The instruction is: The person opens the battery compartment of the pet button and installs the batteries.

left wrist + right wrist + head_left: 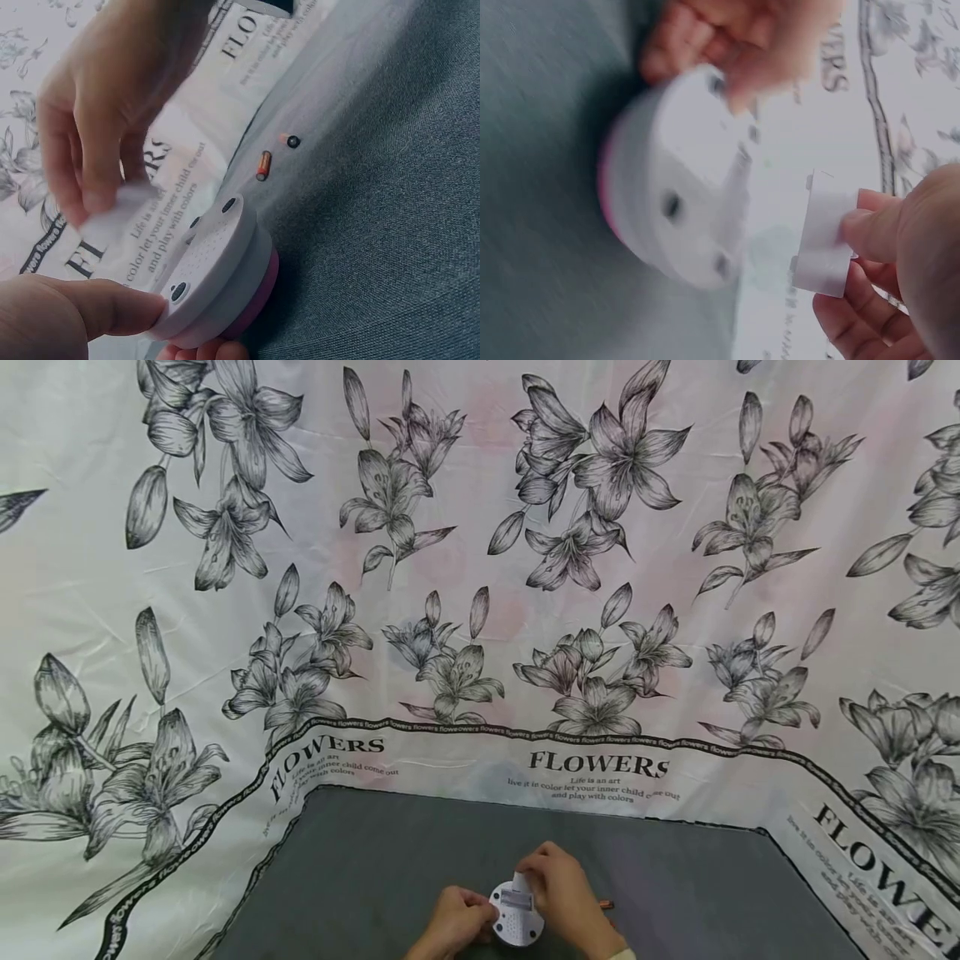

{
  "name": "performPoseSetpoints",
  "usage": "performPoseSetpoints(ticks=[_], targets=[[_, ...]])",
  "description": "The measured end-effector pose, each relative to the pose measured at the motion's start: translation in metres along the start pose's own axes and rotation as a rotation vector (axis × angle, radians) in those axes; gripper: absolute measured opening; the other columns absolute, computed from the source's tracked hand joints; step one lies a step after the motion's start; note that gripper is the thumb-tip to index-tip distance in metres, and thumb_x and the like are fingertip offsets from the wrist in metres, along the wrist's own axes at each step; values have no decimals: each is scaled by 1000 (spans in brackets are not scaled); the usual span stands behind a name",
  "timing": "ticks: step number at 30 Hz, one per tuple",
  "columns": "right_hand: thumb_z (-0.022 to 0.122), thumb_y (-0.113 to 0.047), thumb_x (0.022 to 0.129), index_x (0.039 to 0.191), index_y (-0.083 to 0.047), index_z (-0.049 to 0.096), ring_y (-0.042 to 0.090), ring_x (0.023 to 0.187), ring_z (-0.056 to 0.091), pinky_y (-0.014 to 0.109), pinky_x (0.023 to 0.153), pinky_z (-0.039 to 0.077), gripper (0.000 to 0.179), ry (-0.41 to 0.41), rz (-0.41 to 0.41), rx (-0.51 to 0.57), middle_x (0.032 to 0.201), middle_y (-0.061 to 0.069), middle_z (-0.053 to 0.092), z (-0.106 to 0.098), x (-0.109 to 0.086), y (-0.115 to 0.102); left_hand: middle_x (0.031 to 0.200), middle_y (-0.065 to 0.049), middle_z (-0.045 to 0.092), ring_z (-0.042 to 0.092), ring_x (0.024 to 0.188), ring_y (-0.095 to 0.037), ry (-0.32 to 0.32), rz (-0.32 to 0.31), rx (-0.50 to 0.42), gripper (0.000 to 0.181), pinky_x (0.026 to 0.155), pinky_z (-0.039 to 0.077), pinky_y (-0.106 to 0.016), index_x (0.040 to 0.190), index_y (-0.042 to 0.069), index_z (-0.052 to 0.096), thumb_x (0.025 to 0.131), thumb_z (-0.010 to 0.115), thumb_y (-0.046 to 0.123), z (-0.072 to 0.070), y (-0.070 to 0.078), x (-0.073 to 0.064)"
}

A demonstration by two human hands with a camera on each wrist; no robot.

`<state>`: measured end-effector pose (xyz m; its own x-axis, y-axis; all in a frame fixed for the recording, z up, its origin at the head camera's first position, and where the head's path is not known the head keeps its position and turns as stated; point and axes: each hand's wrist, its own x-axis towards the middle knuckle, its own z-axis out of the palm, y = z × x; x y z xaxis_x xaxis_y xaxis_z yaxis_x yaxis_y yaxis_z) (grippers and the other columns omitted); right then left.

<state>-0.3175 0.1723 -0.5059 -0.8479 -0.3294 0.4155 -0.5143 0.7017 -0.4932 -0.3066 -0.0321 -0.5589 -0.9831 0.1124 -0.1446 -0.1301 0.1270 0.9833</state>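
A round white device (517, 928) with a pink lower rim is tipped so its underside, with dark round feet and small holes, faces up. An open battery compartment (516, 900) shows in that underside in the head view. My left hand (454, 917) pinches the device at its edge, thumb on the underside and fingers beneath. In my right hand (561, 893), thumb and fingers hold a thin white battery cover (825, 236) with small tabs along one edge. The cover is apart from the device in the right wrist view, where the device is blurred.
Two small batteries, an orange one (264, 165) and a second with a dark end (291, 140), lie on the dark grey tabletop (390, 852) beyond the device. A white flower-printed cloth (450, 568) hangs behind and at the sides.
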Motion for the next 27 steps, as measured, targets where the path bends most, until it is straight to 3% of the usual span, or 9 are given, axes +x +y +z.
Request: performPoseSetpoints(ticks=[5,8,12,18,24,27], targets=[[77,8,90,90,-17,82,0,75,57,24,65,53,25,107,-21,-83,88,-7,64,-30,3,9,77,-4,72,68,68,-11,28,-15,-5,8,63,64,-29,92,-5,76,87,72,0,2,1,1],[77,7,91,90,-17,81,2,74,57,26,65,52,24,93,14,-104,88,-7,65,-52,0,18,80,-5,73,69,70,-11,31,-38,7,9,65,64,-29,94,-5,75,87,73,0,2,2,2],[76,3,94,91,-18,81,1,72,52,27,64,49,23,36,129,-134,86,-7,64,-77,-10,37,81,-5,74,70,71,-12,26,-69,37,9,66,64,-30,95,-4,76,88,74,1,1,2,3],[73,5,93,90,-16,79,6,69,51,28,62,47,22,-34,292,-185,82,-4,62,-98,-32,74,82,-5,73,69,72,-12,18,-71,43,9,67,64,-31,96,-4,76,89,75,2,0,0,3],[67,5,93,91,-9,80,13,70,58,32,61,51,19,-172,427,-86,83,-2,71,-105,-60,118,81,-6,73,69,70,-11,17,-26,29,12,65,65,-30,97,-6,75,88,75,1,0,0,2],[64,4,93,93,-5,78,15,71,60,36,63,52,17,-262,455,-52,83,0,72,-103,-73,140,82,-6,73,69,70,-11,17,-24,28,12,65,64,-30,97,-7,75,88,74,1,-1,-1,2]])
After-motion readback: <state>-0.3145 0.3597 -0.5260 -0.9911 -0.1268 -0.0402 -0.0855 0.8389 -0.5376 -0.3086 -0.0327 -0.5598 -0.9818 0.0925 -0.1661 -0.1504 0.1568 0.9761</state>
